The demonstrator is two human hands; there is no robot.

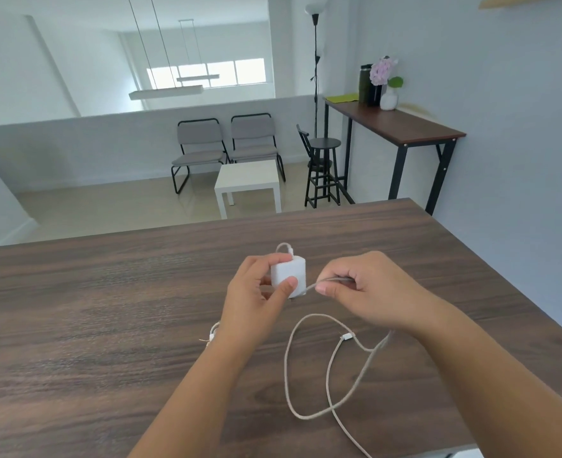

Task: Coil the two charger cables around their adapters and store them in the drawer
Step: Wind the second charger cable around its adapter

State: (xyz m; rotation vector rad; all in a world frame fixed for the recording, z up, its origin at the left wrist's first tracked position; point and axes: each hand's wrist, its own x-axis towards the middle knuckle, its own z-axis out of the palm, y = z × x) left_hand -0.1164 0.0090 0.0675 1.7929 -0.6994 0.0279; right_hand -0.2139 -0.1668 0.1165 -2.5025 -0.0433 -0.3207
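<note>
I'm looking down on a dark wood-grain bench (108, 309), and past its far edge the room opens out: pale floor, two grey chairs (227, 147) against a low white wall, a small white table (248, 181) in front of them, and a black stool (322, 166). Along the right wall stands a tall side table (402, 125) carrying a dark bottle (365, 84), a white vase of pink flowers (385, 84) and a green sheet (342, 98). A floor lamp (316, 61) stands beside it.

Over the bench, the left hand (256, 292) holds the white adapter (289, 276), fingers and thumb curled round it. The right hand (369, 289) sits just beside it, its fingers pinching the cable (306, 358) close to the adapter. The rest of that cable lies in loose loops on the bench beneath the right wrist, its plug (347, 337) resting there too. I can read no brand or writing on the adapter, or anywhere else.
</note>
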